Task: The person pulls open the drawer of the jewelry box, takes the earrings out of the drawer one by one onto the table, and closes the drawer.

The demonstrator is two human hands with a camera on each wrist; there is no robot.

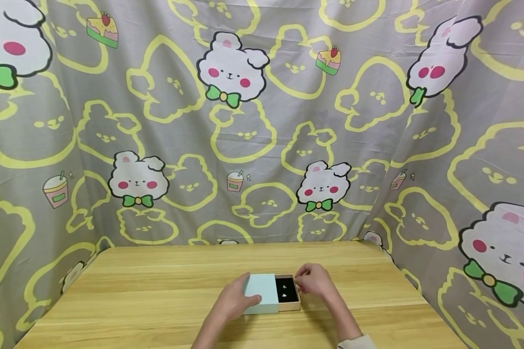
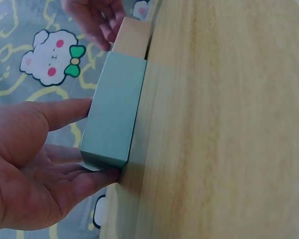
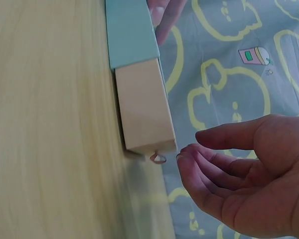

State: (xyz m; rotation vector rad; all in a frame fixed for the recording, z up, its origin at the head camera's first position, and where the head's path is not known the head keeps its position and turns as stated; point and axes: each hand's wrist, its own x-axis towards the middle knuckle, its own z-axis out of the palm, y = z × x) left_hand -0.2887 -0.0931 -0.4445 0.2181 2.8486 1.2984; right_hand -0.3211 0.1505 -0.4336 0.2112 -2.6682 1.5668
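Observation:
A jewelry box lies on the table, made of a pale blue sleeve [image 1: 263,287] and a peach drawer [image 1: 290,306] slid partly out to the right. Two small silver star-shaped earrings [image 1: 284,295] sit on the drawer's black lining. My left hand [image 1: 235,298] grips the sleeve, thumb on top and fingers around its left end. By the drawer's right end is my right hand [image 1: 315,280], its fingers loosely bent. In the right wrist view, a small ribbon loop [image 3: 158,158] hangs from the drawer's end, apart from the fingertips. Nothing shows between thumb and fingers there.
The box rests on a light wooden table [image 1: 157,286], near the middle of its front half. A grey curtain [image 1: 262,165] printed with rabbits and yellow outlines hangs behind the table and along both sides.

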